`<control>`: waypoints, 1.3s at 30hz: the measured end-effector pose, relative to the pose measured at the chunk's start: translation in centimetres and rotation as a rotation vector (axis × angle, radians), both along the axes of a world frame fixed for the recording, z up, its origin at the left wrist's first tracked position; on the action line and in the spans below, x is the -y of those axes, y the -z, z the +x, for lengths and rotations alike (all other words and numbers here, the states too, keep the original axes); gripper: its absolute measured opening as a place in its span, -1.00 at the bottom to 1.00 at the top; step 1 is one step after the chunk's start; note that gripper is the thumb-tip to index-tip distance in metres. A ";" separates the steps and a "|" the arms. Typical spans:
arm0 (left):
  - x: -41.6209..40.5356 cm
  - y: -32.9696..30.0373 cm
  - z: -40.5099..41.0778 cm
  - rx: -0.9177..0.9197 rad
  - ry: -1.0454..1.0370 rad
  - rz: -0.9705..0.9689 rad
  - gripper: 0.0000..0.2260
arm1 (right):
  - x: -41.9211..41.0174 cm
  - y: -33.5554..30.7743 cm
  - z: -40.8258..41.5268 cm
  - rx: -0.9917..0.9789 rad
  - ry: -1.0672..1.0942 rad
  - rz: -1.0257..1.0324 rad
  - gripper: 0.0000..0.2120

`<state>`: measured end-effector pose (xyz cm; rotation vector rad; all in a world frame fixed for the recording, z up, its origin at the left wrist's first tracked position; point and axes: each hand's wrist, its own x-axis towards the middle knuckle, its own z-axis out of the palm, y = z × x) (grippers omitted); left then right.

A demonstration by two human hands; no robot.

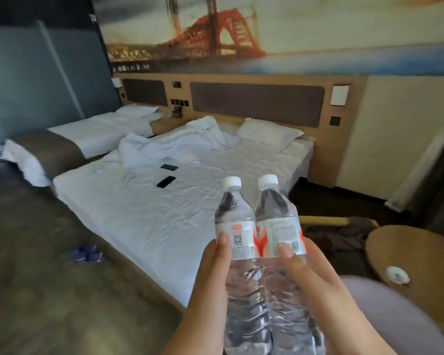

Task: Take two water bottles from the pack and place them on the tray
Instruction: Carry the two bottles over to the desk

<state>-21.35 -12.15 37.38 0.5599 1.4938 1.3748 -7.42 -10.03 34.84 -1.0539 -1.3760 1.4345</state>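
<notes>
Two clear water bottles with white caps and red-and-white labels are held upright side by side in front of me, touching each other. My left hand (212,272) grips the left bottle (235,219) at its label and lower body. My right hand (305,272) grips the right bottle (276,213) the same way. No pack and no tray are in view.
A bed (144,216) with rumpled white sheets lies ahead, with two dark phones (166,181) on it. A second bed (92,131) stands at the left. A round wooden table (426,254) with a small white object is at the right. Blue slippers (87,253) lie on the floor.
</notes>
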 end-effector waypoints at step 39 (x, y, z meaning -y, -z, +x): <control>57.1 7.3 -69.2 -0.350 -1.358 0.297 -0.62 | 43.5 3.6 -87.3 -0.063 -1.707 -0.111 -0.69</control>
